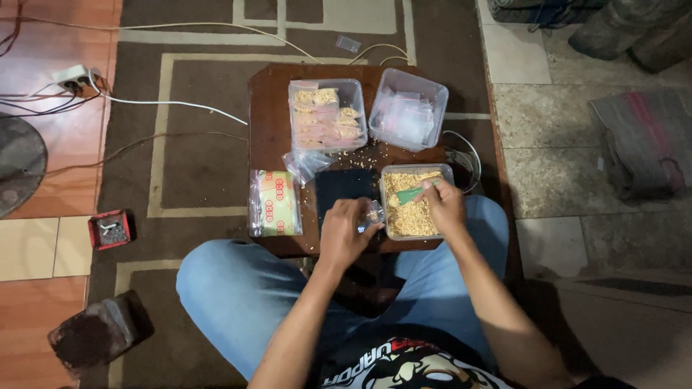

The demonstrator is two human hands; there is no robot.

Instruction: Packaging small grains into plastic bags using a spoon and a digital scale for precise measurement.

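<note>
My left hand (344, 232) holds a small clear plastic bag (373, 214) just left of a clear tub of yellow-brown crumbs (411, 216). My right hand (445, 205) grips a green spoon (413, 193) whose bowl lies in the crumbs. A small black scale (344, 186) sits on the low dark wooden table (270, 122) in front of my left hand. Behind it stand a clear tub of filled small bags (328, 115) and a clear tub of empty small bags (409, 109).
A packet with yellow contents (275, 204) lies at the table's left edge. White cables (166, 102) cross the brown rug to a power strip (72, 77). A red box (109, 229) and a dark object (97, 331) lie left. My knees flank the table.
</note>
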